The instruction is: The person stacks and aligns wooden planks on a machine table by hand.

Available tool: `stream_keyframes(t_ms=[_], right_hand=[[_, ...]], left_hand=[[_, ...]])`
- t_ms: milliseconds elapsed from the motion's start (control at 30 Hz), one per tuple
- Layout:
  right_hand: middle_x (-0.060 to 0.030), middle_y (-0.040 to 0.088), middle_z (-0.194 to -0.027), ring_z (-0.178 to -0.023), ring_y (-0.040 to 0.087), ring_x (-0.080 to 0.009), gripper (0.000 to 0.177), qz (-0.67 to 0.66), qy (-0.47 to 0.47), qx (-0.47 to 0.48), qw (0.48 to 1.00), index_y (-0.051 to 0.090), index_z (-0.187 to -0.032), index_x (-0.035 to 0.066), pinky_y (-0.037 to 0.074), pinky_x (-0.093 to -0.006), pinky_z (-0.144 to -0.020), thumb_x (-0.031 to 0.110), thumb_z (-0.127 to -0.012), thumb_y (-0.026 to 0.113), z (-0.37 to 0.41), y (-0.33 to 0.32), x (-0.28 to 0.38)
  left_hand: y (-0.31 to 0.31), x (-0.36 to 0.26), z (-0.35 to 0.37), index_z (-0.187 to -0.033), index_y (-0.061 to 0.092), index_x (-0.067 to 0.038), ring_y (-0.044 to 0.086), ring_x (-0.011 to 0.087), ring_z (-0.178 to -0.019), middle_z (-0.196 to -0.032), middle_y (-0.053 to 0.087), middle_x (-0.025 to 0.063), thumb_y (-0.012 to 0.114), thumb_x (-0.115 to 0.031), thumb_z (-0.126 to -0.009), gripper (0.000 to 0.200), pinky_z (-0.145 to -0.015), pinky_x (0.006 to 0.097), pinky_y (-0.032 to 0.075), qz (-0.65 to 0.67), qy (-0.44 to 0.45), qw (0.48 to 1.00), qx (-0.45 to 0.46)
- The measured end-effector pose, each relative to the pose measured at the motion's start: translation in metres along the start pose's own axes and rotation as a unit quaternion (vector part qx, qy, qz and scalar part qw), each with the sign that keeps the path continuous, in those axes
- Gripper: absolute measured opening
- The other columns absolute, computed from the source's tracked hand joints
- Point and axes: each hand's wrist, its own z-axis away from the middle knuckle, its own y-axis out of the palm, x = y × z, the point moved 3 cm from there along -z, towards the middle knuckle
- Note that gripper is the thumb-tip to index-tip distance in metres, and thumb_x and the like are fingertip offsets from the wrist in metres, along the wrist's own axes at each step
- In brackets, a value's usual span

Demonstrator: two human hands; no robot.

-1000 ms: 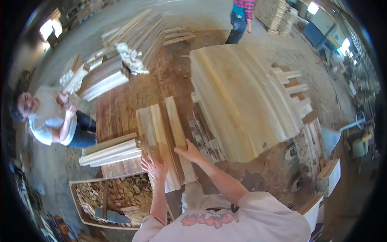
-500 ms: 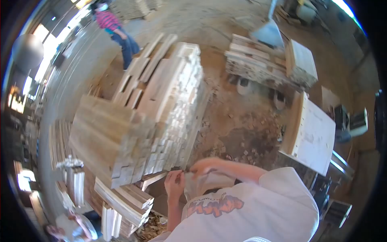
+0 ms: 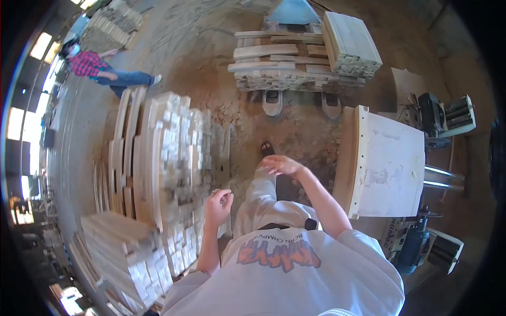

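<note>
My left hand (image 3: 219,204) is held beside the long wood stack (image 3: 174,152), apart from it, fingers curled in and no object showing. In front of my right thigh, my right hand (image 3: 282,166) is loosely open with the palm down and nothing in it. The stack of light timber pieces stands to my left, its cut ends facing me. At its near end lies a second block of stacked boards (image 3: 121,237). One sandalled foot (image 3: 268,149) is forward on the floor.
A machine table (image 3: 390,163) with a pale top stands at right, motors (image 3: 416,245) beside it. Ahead, a pallet jack (image 3: 272,104) carries stacked timber (image 3: 290,58). Wood scraps litter the brown floor (image 3: 237,110). A person (image 3: 97,68) in a checked shirt is at far left.
My hands, close together before, have come apart, the right moving forward. My view has turned left-to-right, so the stack sits further left and the pallet load is more central. A foot now shows ahead.
</note>
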Motion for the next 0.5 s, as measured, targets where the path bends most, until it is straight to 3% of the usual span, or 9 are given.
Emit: stream_keyframes(t_ms=[200,267,300,333,433,500], right_hand=[[-0.0068,0.065,-0.119,-0.105,0.062,-0.0168,0.049,-0.141,-0.024,-0.19,0.971,0.055,-0.131,0.008,0.05,-0.031,-0.087,0.043,-0.097,0.056,-0.019,-0.173,0.075],[-0.0099,0.065,-0.12,-0.095,0.064,-0.0189,0.054,-0.261,-0.022,-0.285,0.922,0.055,-0.132,0.006,0.051,-0.0331,-0.086,0.045,-0.095,0.059,-0.024,-0.23,0.086],[-0.0089,0.067,-0.109,-0.089,0.064,-0.0193,0.053,-0.308,-0.043,-0.327,0.893,0.058,-0.125,0.005,0.052,-0.034,-0.082,0.047,-0.094,0.06,-0.028,-0.26,0.087],[-0.0089,0.067,-0.109,-0.089,0.064,-0.0193,0.053,-0.317,-0.043,-0.333,0.887,0.058,-0.125,0.005,0.052,-0.034,-0.082,0.047,-0.094,0.06,-0.031,-0.288,0.092],[-0.0085,0.062,-0.122,-0.099,0.061,-0.0202,0.061,-0.514,-0.114,-0.387,0.757,0.046,-0.138,0.007,0.047,-0.0362,-0.09,0.051,-0.097,0.05,-0.04,-0.365,0.084],[-0.0073,0.057,-0.132,-0.102,0.06,-0.021,0.071,-0.57,-0.136,-0.419,0.694,0.037,-0.146,0.007,0.046,-0.0374,-0.092,0.056,-0.096,0.047,-0.06,-0.422,0.074]], left_hand=[[0.058,-0.005,-0.209,-0.094,0.069,-0.003,0.06,0.0195,-0.062,-0.076,0.065,0.0095,0.072,-0.01,-0.083,0.013,-0.059,0.0311,0.05,-0.026,0.063,0.996,0.061],[0.079,-0.031,-0.29,-0.095,0.069,-0.003,0.061,0.0204,-0.062,-0.075,0.065,0.0096,0.071,-0.013,-0.084,0.014,-0.06,0.0313,0.05,0.003,0.069,0.996,0.056],[0.094,-0.048,-0.333,-0.095,0.069,-0.003,0.061,0.0204,-0.062,-0.075,0.065,0.0096,0.071,-0.013,-0.084,0.014,-0.06,0.0313,0.05,0.006,0.076,0.995,0.061],[0.112,-0.066,-0.371,-0.096,0.069,-0.003,0.061,0.021,-0.063,-0.077,0.065,0.0096,0.07,-0.014,-0.085,0.016,-0.061,0.0316,0.051,0.01,0.087,0.993,0.078],[0.172,-0.13,-0.47,-0.102,0.067,-0.003,0.063,0.0216,-0.071,-0.084,0.066,0.009,0.07,-0.019,-0.086,0.023,-0.066,0.0331,0.052,-0.018,0.176,0.97,0.164],[0.226,-0.163,-0.527,-0.103,0.067,-0.002,0.063,0.0209,-0.074,-0.085,0.067,0.0089,0.07,-0.019,-0.086,0.024,-0.07,0.0332,0.052,0.013,0.172,0.956,0.238]])
